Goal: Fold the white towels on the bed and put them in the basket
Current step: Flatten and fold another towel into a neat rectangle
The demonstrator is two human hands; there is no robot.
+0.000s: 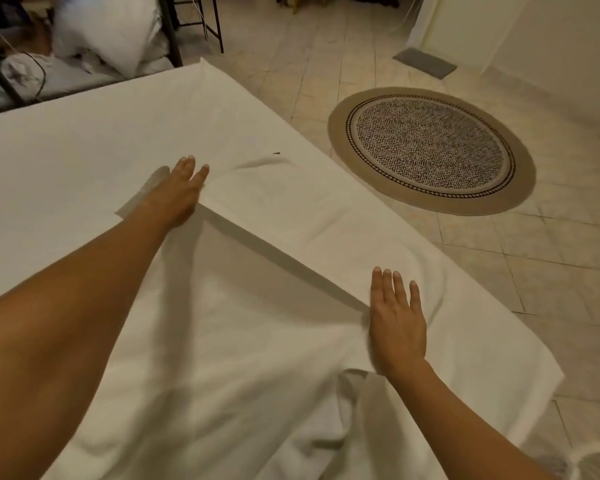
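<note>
A large white towel (312,220) lies spread over the white bed (66,150), with one part doubled over along a straight diagonal fold. My left hand (179,192) lies flat with straight fingers at the far end of that fold. At the near end, my right hand (397,320) presses flat on the towel, fingers straight and slightly apart. More white towel cloth (243,410) bunches in loose wrinkles between my forearms and hangs toward me. No basket is in view.
A round patterned rug (432,150) lies on the tiled floor right of the bed. A grey mat (425,63) sits near the far wall. Behind the bed stand a dark metal frame (170,32) and piled white bedding (108,32).
</note>
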